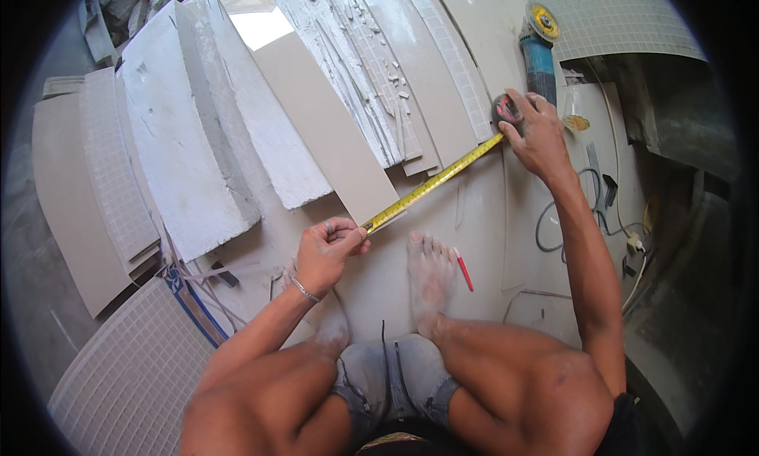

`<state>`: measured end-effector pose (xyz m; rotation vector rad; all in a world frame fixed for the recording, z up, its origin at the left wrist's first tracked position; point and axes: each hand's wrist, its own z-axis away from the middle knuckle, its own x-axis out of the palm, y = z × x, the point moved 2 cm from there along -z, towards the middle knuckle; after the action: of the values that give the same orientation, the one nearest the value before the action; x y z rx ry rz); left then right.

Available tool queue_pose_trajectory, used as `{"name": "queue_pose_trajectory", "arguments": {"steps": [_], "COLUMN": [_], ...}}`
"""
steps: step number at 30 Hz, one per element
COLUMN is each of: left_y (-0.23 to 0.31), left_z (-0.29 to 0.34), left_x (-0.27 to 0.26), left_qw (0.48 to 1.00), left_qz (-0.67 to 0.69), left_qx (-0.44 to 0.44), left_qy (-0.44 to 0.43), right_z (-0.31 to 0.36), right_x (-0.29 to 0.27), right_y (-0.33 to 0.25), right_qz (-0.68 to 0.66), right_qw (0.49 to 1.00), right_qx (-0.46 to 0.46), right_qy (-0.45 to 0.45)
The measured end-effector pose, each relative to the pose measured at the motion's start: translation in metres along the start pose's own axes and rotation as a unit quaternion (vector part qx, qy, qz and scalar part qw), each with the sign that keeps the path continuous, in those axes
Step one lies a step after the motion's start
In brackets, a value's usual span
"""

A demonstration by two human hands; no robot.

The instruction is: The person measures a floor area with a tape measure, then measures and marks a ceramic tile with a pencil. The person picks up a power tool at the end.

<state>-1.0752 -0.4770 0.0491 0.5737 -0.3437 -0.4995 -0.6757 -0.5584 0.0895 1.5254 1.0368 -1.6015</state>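
Note:
A yellow tape measure blade (443, 176) is pulled out between my two hands, slanting up to the right. My left hand (326, 252) pinches the blade's hooked end by the near edge of a beige tile strip (328, 143). Around the dark round tape case (507, 110) my right hand (539, 136) is closed, fingers over its top. The blade crosses just in front of the near ends of several tile pieces. Close beyond my right hand lies a teal angle grinder (540, 60) with a yellow disc.
White dusty blocks (178, 132) lie at the left beside stacked tiles (75, 195). A red pen (464, 272) rests by my right foot (431, 286). Grey cable (545, 227) loops at the right. Narrow offcuts (371, 84) and chips lie among the tiles.

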Motion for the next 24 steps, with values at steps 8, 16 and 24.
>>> {"name": "queue_pose_trajectory", "arguments": {"steps": [8, 16, 24], "left_y": [0.008, 0.015, 0.019], "left_z": [0.000, -0.003, 0.000], "left_x": [-0.003, -0.008, -0.008], "left_qw": [1.000, 0.999, 0.999], "left_qz": [-0.020, -0.017, -0.028], "left_qx": [-0.001, -0.014, -0.018], "left_qy": [0.000, -0.023, -0.019], "right_z": [0.105, 0.234, 0.164], "right_x": [-0.013, 0.061, 0.032], "right_y": [-0.047, -0.071, -0.070], "right_qz": [-0.084, -0.246, -0.626], "right_qw": [0.990, 0.907, 0.688], "right_qx": [0.021, 0.142, 0.334], "right_qy": [0.108, -0.311, -0.154]}}
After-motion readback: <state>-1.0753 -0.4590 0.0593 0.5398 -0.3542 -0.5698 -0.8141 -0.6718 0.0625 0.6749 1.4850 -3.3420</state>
